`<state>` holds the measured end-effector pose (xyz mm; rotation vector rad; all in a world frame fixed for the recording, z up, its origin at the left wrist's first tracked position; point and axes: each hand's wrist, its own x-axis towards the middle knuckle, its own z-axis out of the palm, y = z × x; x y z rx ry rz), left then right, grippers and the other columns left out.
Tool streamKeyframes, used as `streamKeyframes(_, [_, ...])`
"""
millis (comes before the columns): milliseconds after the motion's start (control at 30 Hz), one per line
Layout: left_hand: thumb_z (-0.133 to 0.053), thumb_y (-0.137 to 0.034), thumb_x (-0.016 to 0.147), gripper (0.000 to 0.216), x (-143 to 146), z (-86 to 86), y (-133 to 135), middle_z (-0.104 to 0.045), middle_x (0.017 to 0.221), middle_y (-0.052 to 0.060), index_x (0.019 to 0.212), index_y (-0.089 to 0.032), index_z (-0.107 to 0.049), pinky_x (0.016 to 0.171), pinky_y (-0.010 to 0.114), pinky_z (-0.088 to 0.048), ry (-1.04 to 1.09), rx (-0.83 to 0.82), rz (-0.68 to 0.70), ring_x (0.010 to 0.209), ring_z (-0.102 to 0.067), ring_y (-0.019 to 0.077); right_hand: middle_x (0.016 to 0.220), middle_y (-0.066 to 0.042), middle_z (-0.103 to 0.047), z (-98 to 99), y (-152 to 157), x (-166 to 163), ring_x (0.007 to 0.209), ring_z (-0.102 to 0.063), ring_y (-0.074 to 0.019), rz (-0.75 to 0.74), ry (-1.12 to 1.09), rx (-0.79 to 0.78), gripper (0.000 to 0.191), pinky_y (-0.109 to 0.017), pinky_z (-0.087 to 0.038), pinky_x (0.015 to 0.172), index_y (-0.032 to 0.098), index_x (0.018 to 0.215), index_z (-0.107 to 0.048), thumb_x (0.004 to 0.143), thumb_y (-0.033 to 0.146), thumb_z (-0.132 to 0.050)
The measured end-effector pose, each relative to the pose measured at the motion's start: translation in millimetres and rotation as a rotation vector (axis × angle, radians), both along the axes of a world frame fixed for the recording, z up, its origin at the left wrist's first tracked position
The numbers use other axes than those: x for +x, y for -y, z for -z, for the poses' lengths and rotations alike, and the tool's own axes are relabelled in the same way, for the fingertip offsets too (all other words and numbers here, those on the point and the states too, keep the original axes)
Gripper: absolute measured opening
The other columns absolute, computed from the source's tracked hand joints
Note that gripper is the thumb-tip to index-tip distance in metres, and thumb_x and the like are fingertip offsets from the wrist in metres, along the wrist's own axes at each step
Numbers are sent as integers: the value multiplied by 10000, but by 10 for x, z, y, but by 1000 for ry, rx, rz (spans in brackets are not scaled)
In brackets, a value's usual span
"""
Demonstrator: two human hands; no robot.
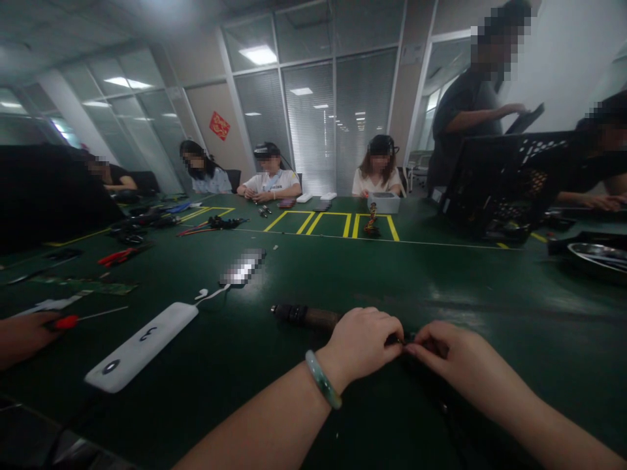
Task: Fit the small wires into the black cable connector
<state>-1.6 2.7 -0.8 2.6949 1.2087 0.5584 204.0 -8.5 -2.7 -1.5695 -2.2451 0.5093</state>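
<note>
My left hand [365, 344] is curled into a closed grip on the green table, a jade bracelet [322, 378] on its wrist. My right hand [450, 359] meets it fingertip to fingertip, pinching a small dark part [402, 340] that is too dim to name. A dark cylindrical tool [306, 316] with a brownish body lies just behind my left hand and runs under it; whether the left hand grips it is hidden.
A white power bank [142, 346] with a cable lies at left. Another person's hand [19, 336] with a red-handled screwdriver [73, 320] is at far left. Several people sit around the table; a black crate [504, 183] and a metal dish [600, 256] stand at right.
</note>
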Motion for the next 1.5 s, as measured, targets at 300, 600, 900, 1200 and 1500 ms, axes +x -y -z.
streamKeyframes(300, [-629, -372, 855, 150, 0, 19, -10, -657, 891, -23, 905, -231, -631, 783, 320, -430, 25, 1, -9, 885, -585, 178, 880, -9, -727, 62, 34, -110, 792, -673, -207, -20, -118, -148, 169, -280, -490, 673, 270, 939, -679, 850, 347, -557])
streamKeyframes(600, [-618, -382, 861, 160, -2, 34, -13, -652, 889, -21, 910, -231, -636, 775, 320, -429, 35, 19, -4, 884, -581, 178, 962, -11, -723, 31, 31, -41, 851, -670, -218, -57, -113, -185, 220, -306, -511, 714, 289, 987, -686, 884, 362, -505])
streamKeyframes(900, [-605, -431, 867, 211, -3, 42, -14, -644, 905, -11, 954, -239, -610, 773, 320, -428, 33, 16, -14, 883, -583, 186, 877, -13, -734, 47, 28, -17, 803, -678, -222, 78, -47, -173, 161, -298, -500, 666, 271, 919, -680, 845, 332, -550])
streamKeyframes(1200, [-615, -447, 858, 234, -3, 34, -17, -631, 889, -15, 952, -234, -596, 744, 310, -428, 17, 9, -20, 872, -580, 182, 787, -7, -699, 7, 44, -71, 700, -641, -203, 61, 111, 18, 114, -282, -421, 583, 259, 779, -670, 812, 297, -568])
streamKeyframes(1500, [-638, -340, 860, 130, -2, 38, -17, -658, 930, -19, 939, -238, -640, 802, 322, -431, -6, 50, 47, 913, -585, 177, 836, -6, -698, 15, 43, -122, 773, -638, -200, 2, 29, 25, 147, -286, -441, 657, 254, 834, -699, 833, 264, -552])
